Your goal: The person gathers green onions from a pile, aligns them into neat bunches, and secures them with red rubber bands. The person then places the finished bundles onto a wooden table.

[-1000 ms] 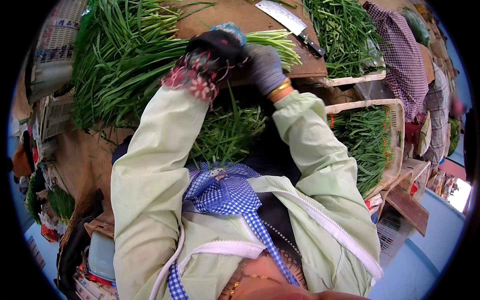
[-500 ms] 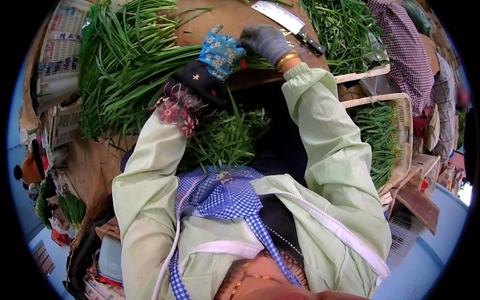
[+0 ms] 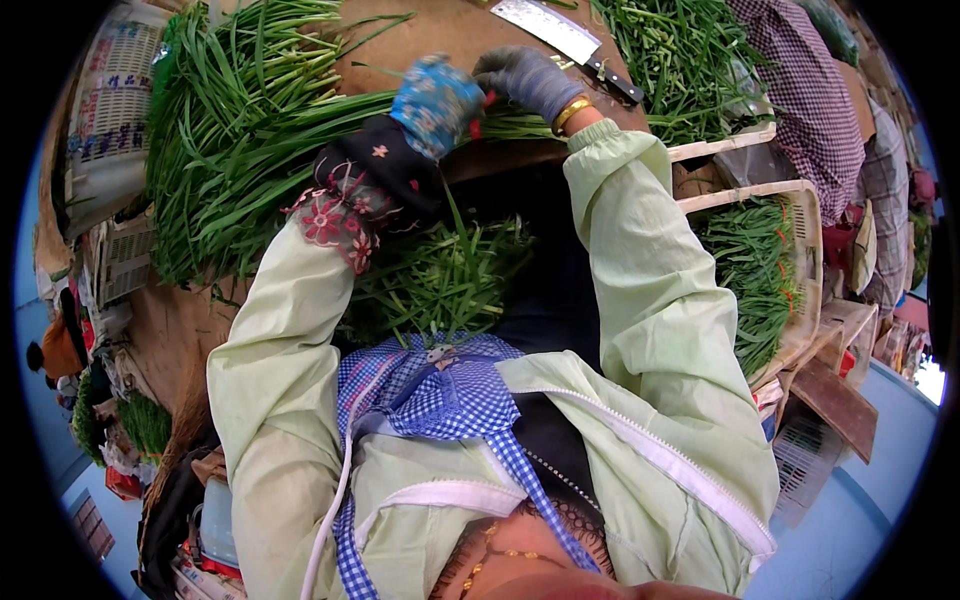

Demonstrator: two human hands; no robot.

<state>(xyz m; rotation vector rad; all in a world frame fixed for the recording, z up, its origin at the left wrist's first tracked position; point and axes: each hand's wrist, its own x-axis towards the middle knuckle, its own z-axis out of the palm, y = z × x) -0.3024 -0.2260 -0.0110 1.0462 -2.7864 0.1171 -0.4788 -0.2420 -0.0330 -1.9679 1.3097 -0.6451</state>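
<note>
My left hand (image 3: 437, 104), in a blue flowered glove, is smeared by motion over a bunch of garlic chives (image 3: 330, 125) lying across the wooden board. Something thin and red (image 3: 475, 128) shows beside it, perhaps a tie. Close on its right is my right hand (image 3: 528, 80) in a grey glove, its fingers bent toward the left hand at the bunch's far side. Their tips are hard to see, so what they pinch is unclear. Stems of the bunch (image 3: 520, 127) come out beneath the right hand. More cut chives (image 3: 440, 280) rest on my lap.
A cleaver (image 3: 565, 42) lies on the board (image 3: 400, 50) beyond my right hand. Loose chives (image 3: 250, 60) are heaped at the left. Right of me, a crate (image 3: 812, 240) holds tied chives (image 3: 755, 270), and another pile of chives (image 3: 680, 70) fills a tray behind it.
My left hand has shifted slightly left and down and is now blurred. My right hand has moved a little left, its fingers reaching out more. The whole view has shifted slightly.
</note>
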